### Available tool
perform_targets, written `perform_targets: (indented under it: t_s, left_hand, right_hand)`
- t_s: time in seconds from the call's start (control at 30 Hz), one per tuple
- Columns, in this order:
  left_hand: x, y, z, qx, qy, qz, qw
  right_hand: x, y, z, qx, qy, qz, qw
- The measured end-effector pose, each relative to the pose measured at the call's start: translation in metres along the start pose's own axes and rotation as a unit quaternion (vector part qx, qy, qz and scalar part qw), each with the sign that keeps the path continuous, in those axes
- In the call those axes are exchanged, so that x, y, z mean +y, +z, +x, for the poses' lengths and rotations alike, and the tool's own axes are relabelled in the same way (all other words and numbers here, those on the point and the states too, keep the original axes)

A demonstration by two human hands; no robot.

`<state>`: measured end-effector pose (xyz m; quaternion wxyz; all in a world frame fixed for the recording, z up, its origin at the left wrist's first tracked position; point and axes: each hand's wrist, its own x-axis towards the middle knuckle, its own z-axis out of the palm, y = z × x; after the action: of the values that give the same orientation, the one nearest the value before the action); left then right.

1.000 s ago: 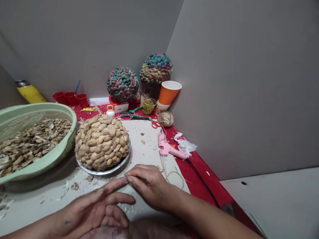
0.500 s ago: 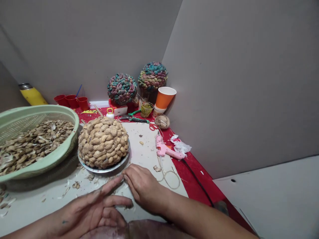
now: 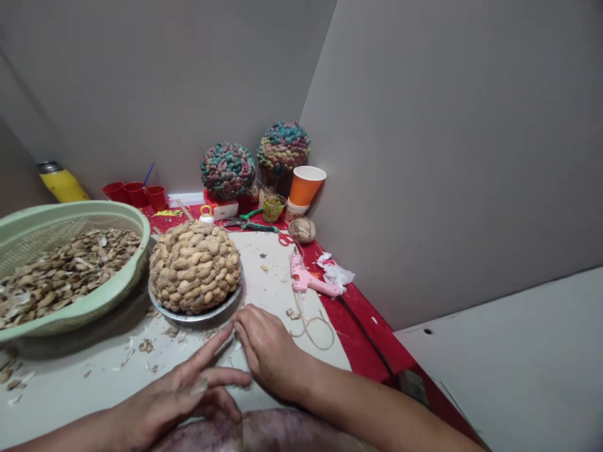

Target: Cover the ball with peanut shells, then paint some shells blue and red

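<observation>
My left hand (image 3: 181, 392) is held low in front of me, its index finger stretched forward and its other fingers apart; nothing shows in it. My right hand (image 3: 266, 342) is closed, its fingers pressed together at the tip of my left index finger. Anything small between them is hidden. Just beyond both hands, a ball covered in peanuts (image 3: 195, 267) rests in a shallow metal dish (image 3: 198, 317). To the right lies a pink glue gun (image 3: 308, 279), apart from my hands, with a loop of twine (image 3: 320, 333) beside it.
A green basket (image 3: 144, 232) of shells stands left. Behind are two coloured balls (image 3: 228, 169), red cups (image 3: 155, 198), an orange paper cup (image 3: 306, 188), pliers (image 3: 257, 226), red-handled scissors (image 3: 286, 239) and a twine ball (image 3: 302, 230). A black cord (image 3: 367, 339) runs along the right. Walls enclose the back and right.
My left thumb has swung inward across the palm, and the left hand has turned slightly. The fingertip contact with my right hand stays. The view has shifted a little.
</observation>
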<state>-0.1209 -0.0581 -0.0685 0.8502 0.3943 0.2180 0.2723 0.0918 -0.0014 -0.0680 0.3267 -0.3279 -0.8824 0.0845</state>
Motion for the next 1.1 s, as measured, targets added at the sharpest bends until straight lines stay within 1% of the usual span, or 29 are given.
perform_targets:
  t_s: [0.1, 0.17, 0.27, 0.37, 0.43, 0.57, 0.63, 0.8, 0.97, 1.1]
  left_hand:
    - [0.0, 0.0, -0.002, 0.004, -0.008, 0.061, 0.998]
    - [0.001, 0.004, -0.005, 0.006, -0.009, 0.109, 0.994]
    - [0.005, 0.01, -0.01, 0.004, -0.025, 0.186, 0.982]
    - [0.008, 0.012, -0.01, 0.007, -0.031, 0.212, 0.977]
    - [0.006, 0.01, -0.008, 0.012, -0.011, 0.212, 0.977]
    - [0.001, 0.004, -0.006, 0.02, 0.015, 0.248, 0.969]
    - [0.0, 0.003, -0.007, 0.026, 0.026, 0.267, 0.963]
    - [0.002, 0.003, -0.009, 0.033, 0.027, 0.296, 0.954]
    - [0.004, 0.002, -0.012, 0.042, 0.013, 0.35, 0.936]
    - [0.009, 0.004, -0.015, 0.044, -0.024, 0.395, 0.917]
  right_hand:
    - [0.001, 0.0, 0.001, 0.008, -0.005, 0.005, 1.0]
    - [0.006, -0.002, 0.001, 0.012, 0.009, 0.008, 1.0]
    - [0.016, -0.008, 0.003, 0.03, 0.077, 0.026, 0.996]
    - [0.021, -0.017, 0.005, 0.031, 0.131, 0.119, 0.984]
    - [0.02, -0.021, 0.007, 0.011, 0.146, 0.202, 0.968]
    - [0.017, -0.024, 0.01, -0.091, 0.165, 0.335, 0.923]
    - [0.017, -0.024, 0.011, -0.126, 0.173, 0.375, 0.902]
    - [0.02, -0.023, 0.011, -0.154, 0.18, 0.398, 0.886]
    - [0.022, -0.026, 0.011, -0.197, 0.218, 0.437, 0.85]
    - [0.019, -0.025, 0.011, -0.197, 0.258, 0.464, 0.824]
